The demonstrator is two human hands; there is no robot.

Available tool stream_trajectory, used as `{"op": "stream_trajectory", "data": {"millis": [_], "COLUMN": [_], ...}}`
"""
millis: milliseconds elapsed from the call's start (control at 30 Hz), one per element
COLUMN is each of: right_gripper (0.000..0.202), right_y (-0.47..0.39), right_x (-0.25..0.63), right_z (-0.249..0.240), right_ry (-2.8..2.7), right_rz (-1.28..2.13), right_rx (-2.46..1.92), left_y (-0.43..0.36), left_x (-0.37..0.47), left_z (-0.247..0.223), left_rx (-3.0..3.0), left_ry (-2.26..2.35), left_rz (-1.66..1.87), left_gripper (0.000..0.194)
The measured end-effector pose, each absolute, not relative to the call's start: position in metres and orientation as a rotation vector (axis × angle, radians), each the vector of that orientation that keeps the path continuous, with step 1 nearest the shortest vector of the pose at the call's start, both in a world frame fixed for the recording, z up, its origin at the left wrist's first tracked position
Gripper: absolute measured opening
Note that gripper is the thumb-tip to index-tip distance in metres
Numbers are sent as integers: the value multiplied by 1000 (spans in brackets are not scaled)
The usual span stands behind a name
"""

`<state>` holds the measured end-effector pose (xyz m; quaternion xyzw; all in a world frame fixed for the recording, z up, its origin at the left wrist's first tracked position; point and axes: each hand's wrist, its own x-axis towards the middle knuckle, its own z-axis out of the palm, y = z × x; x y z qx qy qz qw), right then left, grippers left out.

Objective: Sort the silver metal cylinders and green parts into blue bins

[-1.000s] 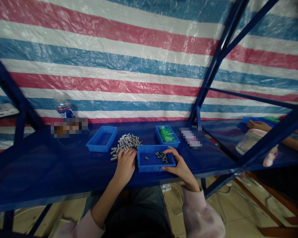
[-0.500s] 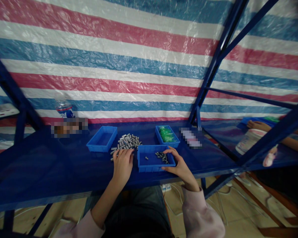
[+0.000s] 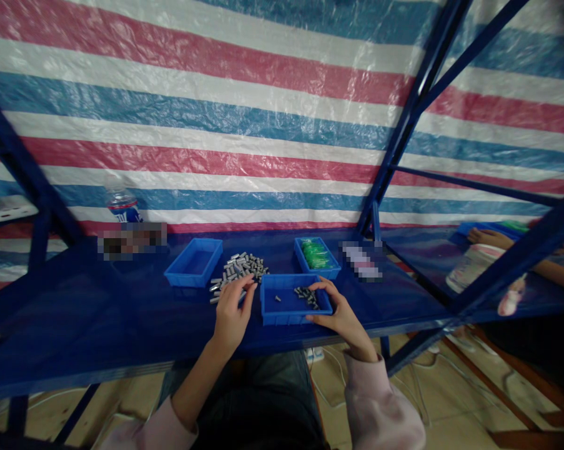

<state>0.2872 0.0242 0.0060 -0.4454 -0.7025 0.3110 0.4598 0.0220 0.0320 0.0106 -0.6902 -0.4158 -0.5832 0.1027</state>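
A pile of small metal cylindrical pieces [image 3: 238, 267] lies on the blue table. Over its front right side is my left hand [image 3: 232, 311], thumb and fingertips drawn together in a pinch; whatever may be between them is too small to make out. Beside it stands a shallow blue plastic bin [image 3: 282, 315], holding several small dark screw-like pieces [image 3: 306, 296] at its right end and a single one [image 3: 277, 299] further left. My right hand [image 3: 340, 312] grips that bin's right end, thumb at the front wall and fingers over the back corner.
Left of the pile sits another blue bin [image 3: 181, 279] with nothing visible inside. Behind the near bin, a third bin [image 3: 327, 273] holds green plastic-wrapped items [image 3: 315, 253]. A bottle [image 3: 125, 206] stands at the back left. Blue frame posts [image 3: 398, 137] and another person's hand [image 3: 490, 237] are to the right.
My left hand has lifted slightly and turned, its fingers going from spread over the pile's front to a pinch nearer the bin. My right hand and the bin stay put.
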Motion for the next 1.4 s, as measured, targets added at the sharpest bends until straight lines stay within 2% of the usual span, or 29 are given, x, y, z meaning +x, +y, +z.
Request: {"op": "stream_trajectory", "data": {"millis": [200, 700, 1067, 1400], "right_gripper": [53, 54, 54, 54], "right_y": [24, 23, 23, 23], "right_x": [287, 286, 285, 285], "right_z": [7, 7, 9, 9], "right_ry": [-1728, -1713, -1697, -1692], "right_rz": [756, 770, 766, 775], "right_rx": [-1093, -1099, -1113, -1122], "left_y": [29, 31, 30, 30], "left_x": [23, 24, 22, 21], "left_z": [10, 10, 15, 17], "left_rx": [-2150, -2306, -2426, -2512], "left_ry": [-1155, -1211, -1219, -1147], "left_rz": [-1815, -1673, -1570, -1542], "left_gripper": [22, 31, 12, 18]}}
